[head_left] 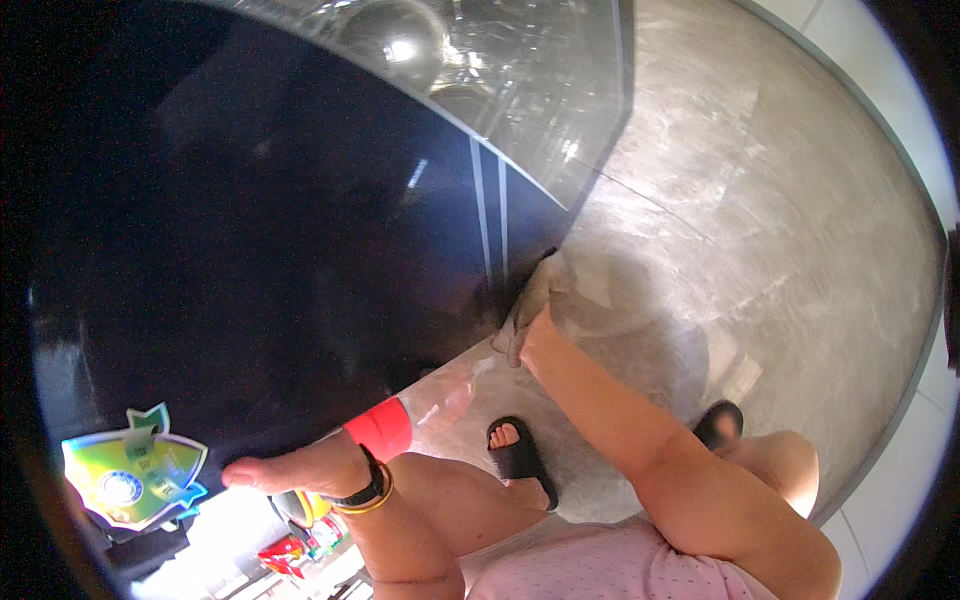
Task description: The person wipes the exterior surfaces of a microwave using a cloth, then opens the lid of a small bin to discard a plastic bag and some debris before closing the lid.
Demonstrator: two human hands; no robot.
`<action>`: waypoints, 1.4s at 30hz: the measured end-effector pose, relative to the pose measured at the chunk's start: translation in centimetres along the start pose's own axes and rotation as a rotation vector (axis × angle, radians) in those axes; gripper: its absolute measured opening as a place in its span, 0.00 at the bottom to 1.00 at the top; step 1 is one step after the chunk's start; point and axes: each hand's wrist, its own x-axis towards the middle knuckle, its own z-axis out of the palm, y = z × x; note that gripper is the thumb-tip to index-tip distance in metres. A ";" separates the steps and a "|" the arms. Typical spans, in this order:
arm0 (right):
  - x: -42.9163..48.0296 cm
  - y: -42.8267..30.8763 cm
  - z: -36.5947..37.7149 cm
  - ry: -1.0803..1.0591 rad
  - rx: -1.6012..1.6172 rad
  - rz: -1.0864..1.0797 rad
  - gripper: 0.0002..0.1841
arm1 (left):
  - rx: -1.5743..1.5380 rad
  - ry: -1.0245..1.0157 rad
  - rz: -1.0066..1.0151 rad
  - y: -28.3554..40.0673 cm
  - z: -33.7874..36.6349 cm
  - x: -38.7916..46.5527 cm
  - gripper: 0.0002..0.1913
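Observation:
A large, glossy dark panel (300,247) takes up the left half of the view, with two pale lines near its right corner. My left hand (307,469) grips its near edge, the thumb on top and the fingers hidden behind. A dark band and a gold-coloured bracelet circle that wrist. At the panel's right corner, my right hand (536,296) holds the edge. It looks grey and blurred, possibly gloved, and its fingertips are partly hidden. A shiny green-and-yellow sticker (127,472) with writing lies on the panel's near left part.
Beyond the panel is a glossy grey surface (517,82) with bright reflections. Smooth grey flooring (765,225) stretches right to pale tiles (847,45). A bright red object (382,429) shows below the panel edge. Colourful packets (292,551) are at lower left. My sandalled foot (521,457) stands close by.

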 end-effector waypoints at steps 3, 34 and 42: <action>0.1 -0.9 -0.7 -0.118 -0.094 -0.193 0.36 | -0.437 -0.132 -0.287 2.3 1.3 -1.2 0.34; -3.4 -7.8 -0.9 -0.294 -0.113 -0.515 0.32 | -0.800 -0.420 -0.915 3.4 -1.8 2.4 0.20; 1.9 -7.3 2.2 -0.269 -0.076 -0.487 0.31 | -1.129 -0.377 -1.420 2.3 -1.3 4.3 0.18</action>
